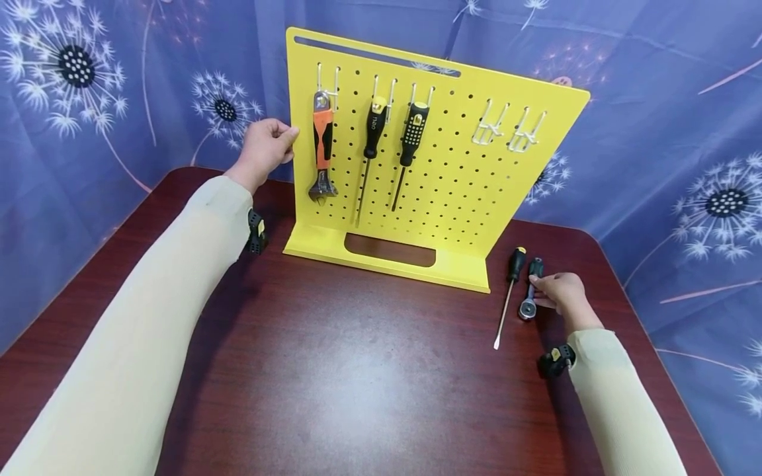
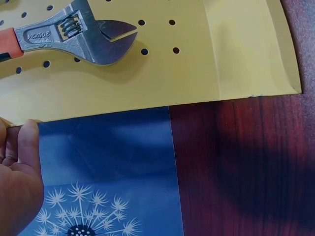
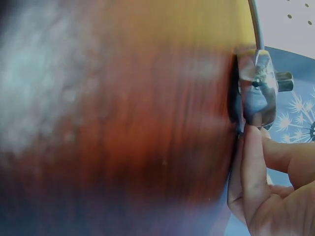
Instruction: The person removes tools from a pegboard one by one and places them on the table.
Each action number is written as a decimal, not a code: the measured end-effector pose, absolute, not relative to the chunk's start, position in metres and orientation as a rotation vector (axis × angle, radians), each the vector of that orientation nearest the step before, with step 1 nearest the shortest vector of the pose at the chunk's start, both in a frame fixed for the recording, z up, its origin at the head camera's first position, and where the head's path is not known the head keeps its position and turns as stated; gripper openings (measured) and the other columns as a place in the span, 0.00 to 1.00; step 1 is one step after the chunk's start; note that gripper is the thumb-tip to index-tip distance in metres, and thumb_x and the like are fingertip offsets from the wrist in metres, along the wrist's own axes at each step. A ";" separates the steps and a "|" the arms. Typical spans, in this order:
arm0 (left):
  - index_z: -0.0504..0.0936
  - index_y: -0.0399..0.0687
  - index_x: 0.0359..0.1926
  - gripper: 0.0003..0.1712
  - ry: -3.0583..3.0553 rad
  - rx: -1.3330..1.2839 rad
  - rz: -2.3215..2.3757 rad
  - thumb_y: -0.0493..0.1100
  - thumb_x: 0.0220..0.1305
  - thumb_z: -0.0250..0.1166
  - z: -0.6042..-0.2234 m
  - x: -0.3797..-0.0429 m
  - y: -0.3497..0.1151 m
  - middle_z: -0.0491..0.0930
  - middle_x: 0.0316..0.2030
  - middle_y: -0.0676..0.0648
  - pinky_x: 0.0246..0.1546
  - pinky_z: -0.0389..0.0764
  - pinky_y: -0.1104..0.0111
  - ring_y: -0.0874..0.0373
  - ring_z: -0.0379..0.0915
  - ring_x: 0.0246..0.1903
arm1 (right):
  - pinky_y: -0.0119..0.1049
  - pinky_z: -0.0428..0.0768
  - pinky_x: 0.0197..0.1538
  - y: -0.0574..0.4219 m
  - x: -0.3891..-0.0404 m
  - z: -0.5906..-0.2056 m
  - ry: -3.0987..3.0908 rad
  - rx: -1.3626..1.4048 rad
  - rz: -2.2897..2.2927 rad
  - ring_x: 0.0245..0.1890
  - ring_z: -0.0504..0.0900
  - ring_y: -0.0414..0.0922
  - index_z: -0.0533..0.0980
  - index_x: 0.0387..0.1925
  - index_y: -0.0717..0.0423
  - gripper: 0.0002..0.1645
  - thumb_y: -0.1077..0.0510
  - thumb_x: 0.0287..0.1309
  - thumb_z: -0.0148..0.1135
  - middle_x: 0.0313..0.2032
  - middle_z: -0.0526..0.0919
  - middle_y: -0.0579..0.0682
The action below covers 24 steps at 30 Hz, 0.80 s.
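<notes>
My left hand (image 1: 268,149) pinches the left edge of a yellow pegboard (image 1: 476,192) between thumb and fingers; the left wrist view shows the same hand (image 2: 22,182) at that edge. An orange-handled adjustable wrench (image 1: 323,142) hangs nearest to it. On the table at the right, my right hand (image 1: 562,294) holds a ratchet wrench (image 1: 528,308) by its dark handle. The ratchet's shiny head (image 3: 258,93) and square drive stick out past the fingertips in the right wrist view. Just left of it lies a long flat-blade screwdriver (image 1: 516,264).
Two black-and-yellow screwdrivers, one slim (image 1: 375,129) and one thicker (image 1: 415,132), hang on the pegboard's hooks. Two white double hooks (image 1: 489,132) at its right carry nothing. The board stands on a dark red wooden table (image 1: 357,370) before a blue dandelion-print curtain (image 1: 684,132).
</notes>
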<state>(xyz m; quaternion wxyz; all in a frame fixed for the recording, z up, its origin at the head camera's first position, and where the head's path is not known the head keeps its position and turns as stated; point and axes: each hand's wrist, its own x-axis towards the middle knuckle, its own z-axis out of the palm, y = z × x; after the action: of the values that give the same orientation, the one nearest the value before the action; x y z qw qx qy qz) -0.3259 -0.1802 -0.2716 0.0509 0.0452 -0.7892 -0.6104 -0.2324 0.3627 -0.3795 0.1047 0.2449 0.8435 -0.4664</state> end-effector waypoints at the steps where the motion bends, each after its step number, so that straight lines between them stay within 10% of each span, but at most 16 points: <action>1: 0.77 0.47 0.39 0.09 -2.398 0.142 -1.861 0.46 0.77 0.57 -0.272 -0.326 -0.181 0.74 0.30 0.59 0.33 0.79 0.82 0.70 0.72 0.27 | 0.29 0.87 0.30 0.363 -0.233 -0.379 2.491 0.719 -1.368 0.21 0.80 0.33 0.75 0.42 0.67 0.14 0.57 0.74 0.58 0.23 0.76 0.43; 17: 0.77 0.48 0.38 0.10 -2.416 0.174 -1.839 0.47 0.77 0.57 -0.271 -0.326 -0.180 0.74 0.29 0.59 0.32 0.78 0.82 0.69 0.72 0.26 | 0.30 0.88 0.33 0.367 -0.228 -0.375 2.451 0.627 -1.376 0.23 0.81 0.33 0.71 0.53 0.73 0.22 0.54 0.76 0.54 0.24 0.78 0.39; 24: 0.76 0.47 0.37 0.10 -2.396 0.158 -1.860 0.46 0.77 0.57 -0.271 -0.327 -0.179 0.73 0.29 0.58 0.33 0.78 0.82 0.69 0.71 0.26 | 0.29 0.88 0.35 0.374 -0.226 -0.362 2.344 0.607 -1.397 0.24 0.84 0.32 0.47 0.73 0.82 0.44 0.50 0.77 0.50 0.23 0.79 0.40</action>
<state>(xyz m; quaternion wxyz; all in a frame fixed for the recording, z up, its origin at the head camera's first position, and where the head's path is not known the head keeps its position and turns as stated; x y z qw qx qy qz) -0.3268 -0.1789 -0.2714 0.0521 0.0520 -0.7879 -0.6114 -0.2261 0.3736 -0.3625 0.1723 0.2139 0.8259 -0.4924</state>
